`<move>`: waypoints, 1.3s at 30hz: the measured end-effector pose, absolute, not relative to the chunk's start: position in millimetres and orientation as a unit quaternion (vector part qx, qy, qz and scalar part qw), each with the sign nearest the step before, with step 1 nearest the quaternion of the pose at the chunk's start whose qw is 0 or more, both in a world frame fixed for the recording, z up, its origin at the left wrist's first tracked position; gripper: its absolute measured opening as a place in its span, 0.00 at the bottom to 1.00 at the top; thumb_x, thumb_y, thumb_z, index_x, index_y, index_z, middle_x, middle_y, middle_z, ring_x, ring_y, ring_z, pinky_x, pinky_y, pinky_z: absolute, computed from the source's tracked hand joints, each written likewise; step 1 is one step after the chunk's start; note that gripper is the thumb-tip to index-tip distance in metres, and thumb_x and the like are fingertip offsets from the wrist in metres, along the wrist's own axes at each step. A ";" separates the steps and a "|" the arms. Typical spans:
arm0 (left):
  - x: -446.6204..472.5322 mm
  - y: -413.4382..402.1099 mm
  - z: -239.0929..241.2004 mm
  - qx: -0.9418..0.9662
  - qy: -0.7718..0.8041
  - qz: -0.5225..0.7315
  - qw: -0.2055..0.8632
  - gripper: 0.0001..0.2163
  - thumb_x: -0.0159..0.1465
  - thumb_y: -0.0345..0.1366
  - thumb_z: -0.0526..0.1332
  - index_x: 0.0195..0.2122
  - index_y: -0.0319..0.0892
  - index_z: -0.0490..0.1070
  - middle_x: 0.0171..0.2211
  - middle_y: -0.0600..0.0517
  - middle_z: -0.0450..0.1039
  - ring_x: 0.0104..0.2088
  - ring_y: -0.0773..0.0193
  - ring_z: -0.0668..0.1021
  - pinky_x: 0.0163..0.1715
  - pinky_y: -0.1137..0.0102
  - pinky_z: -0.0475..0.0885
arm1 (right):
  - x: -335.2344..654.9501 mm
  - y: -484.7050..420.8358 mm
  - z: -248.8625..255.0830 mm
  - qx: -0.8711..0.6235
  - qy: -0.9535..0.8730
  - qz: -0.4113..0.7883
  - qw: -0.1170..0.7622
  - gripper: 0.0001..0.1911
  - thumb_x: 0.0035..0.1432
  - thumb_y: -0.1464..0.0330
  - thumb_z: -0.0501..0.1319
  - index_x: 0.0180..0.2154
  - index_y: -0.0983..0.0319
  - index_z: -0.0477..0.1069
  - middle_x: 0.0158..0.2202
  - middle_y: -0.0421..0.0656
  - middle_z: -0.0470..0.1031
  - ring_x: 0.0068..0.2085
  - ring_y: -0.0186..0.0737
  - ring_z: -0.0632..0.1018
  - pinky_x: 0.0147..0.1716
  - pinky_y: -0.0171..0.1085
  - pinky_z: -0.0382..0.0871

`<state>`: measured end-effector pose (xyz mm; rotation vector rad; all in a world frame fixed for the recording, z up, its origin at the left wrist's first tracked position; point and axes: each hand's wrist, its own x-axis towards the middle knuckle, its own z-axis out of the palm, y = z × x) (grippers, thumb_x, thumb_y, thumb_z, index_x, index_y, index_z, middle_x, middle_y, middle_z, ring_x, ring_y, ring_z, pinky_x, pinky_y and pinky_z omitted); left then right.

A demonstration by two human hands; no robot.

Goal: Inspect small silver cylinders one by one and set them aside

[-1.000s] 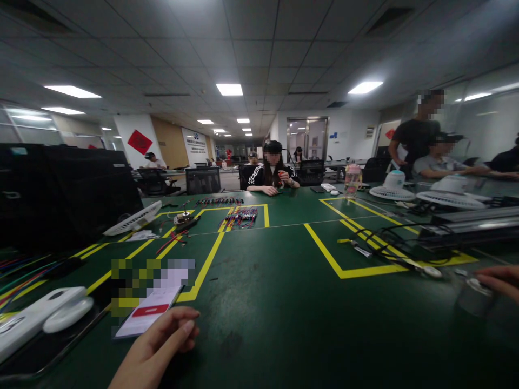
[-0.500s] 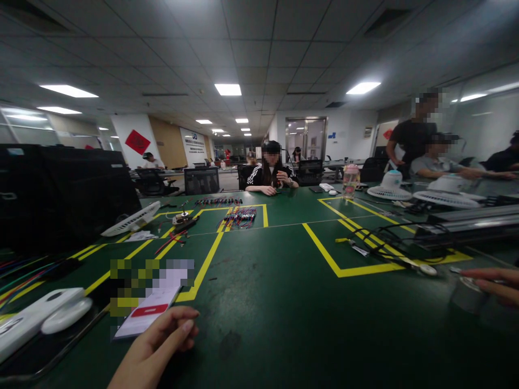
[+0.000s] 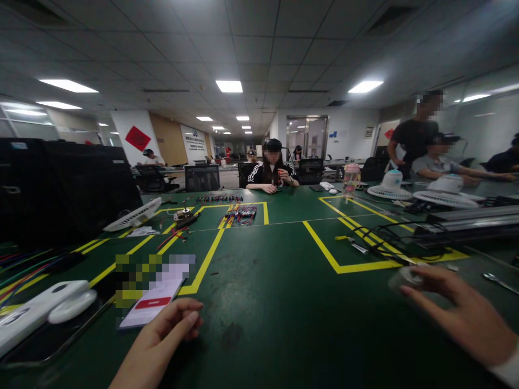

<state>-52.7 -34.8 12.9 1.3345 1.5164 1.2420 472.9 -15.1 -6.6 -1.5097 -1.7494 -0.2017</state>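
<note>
My right hand (image 3: 458,302), at the right, grips a small grey cylinder (image 3: 399,281) between thumb and fingers. Motion smears the cylinder, so its exact kind is not clear. At the lower left, my left hand (image 3: 172,329) is loosely closed above the green table (image 3: 275,313), its thumb against the curled fingers and nothing visible in it. Just behind that hand lies a phone (image 3: 152,302) with a lit screen and a red button on it. Part of the phone is pixelated.
A white device (image 3: 44,308) and a dark phone-like slab (image 3: 48,351) lie at the left. Bundled wires (image 3: 241,214) sit mid-table, black cables (image 3: 381,243) and a metal tool (image 3: 500,282) at the right. White fans (image 3: 389,186) stand farther back. A person (image 3: 272,170) sits opposite.
My right hand has moved left and inward from the right edge with the grey cylinder. The metal tool at the right has come into view. My left hand has hardly moved.
</note>
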 end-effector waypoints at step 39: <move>45.8 7.0 28.8 0.779 0.470 0.350 0.220 0.06 0.57 0.30 0.65 0.32 0.48 0.79 0.36 0.52 0.75 0.41 0.58 0.74 0.42 0.65 0.66 | 258.9 13.1 21.5 -0.392 -0.798 0.335 0.312 0.18 0.49 0.72 0.62 0.43 0.63 0.63 0.41 0.41 0.69 0.40 0.34 0.70 0.40 0.35 0.63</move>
